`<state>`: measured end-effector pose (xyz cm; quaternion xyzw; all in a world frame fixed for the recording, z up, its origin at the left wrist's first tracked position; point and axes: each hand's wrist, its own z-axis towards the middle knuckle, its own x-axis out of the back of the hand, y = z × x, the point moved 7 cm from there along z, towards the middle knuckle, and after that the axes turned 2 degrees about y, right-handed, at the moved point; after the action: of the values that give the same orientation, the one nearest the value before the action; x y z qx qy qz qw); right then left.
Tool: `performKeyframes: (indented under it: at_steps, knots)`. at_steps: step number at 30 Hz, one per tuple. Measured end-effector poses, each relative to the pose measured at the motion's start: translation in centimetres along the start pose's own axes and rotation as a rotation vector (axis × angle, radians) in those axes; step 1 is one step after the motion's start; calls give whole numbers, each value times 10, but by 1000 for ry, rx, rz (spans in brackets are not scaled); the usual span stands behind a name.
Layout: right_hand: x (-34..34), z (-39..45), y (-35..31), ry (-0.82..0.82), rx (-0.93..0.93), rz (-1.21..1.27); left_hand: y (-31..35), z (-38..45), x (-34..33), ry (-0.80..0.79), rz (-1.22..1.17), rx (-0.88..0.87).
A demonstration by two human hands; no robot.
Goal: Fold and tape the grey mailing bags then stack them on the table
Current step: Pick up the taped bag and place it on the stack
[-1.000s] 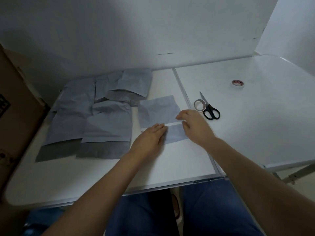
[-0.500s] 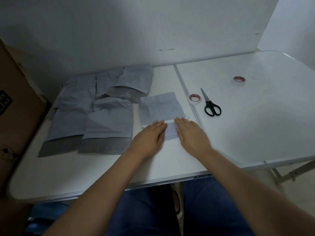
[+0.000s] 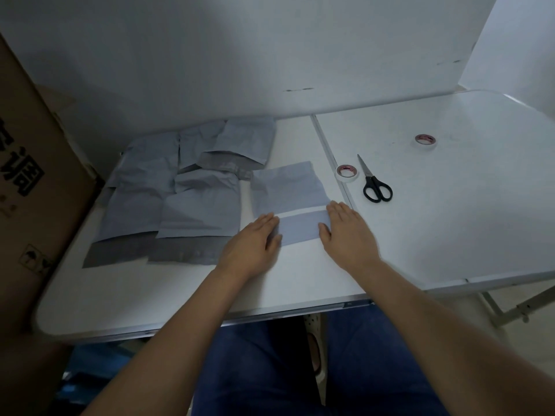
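Note:
A folded grey mailing bag lies flat near the middle of the white table, with a pale strip running across it. My left hand presses flat on the left end of its lower flap. My right hand presses flat on the right end, fingers straight. Several unfolded grey mailing bags lie overlapping to the left. One roll of tape sits just right of the folded bag.
Black-handled scissors lie beside the near tape roll. A second tape roll sits farther right on the adjoining table half. A brown cardboard box stands against the table's left edge. A white wall runs behind.
My hands have slid apart along the lower flap, from close together to its two ends. My right hand came back from near the tape roll.

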<state>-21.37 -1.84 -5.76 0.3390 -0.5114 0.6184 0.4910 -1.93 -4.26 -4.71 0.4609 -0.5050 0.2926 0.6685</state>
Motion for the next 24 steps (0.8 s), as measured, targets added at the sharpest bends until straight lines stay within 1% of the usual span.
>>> performKeyframes:
  at_steps: [3,7,9,12,13,15,17,19,21,24]
  knots:
    - [0,0,0,-3,-2,3,-11,-4,3,5,-4,22]
    - [0,0,0,-19,0,15,-26,-11,7,-43,0,43]
    - [3,0,0,14,14,35,-23,-10,15,2,28,42]
    - [11,1,-12,101,85,27,-2,-2,28,95,73,-23]
    - [11,2,-21,91,119,26,7,2,28,91,76,-56]
    - [6,4,-46,55,203,13,22,11,21,26,71,-103]
    - [-2,3,-62,12,253,12,28,14,11,-36,60,-89]
    - [-11,2,-64,-49,243,25,25,12,4,-50,59,-60]
    - [-17,2,-52,-76,203,23,21,11,2,-52,52,-46]
    - [-13,4,-26,-46,103,43,19,10,3,-70,36,-49]
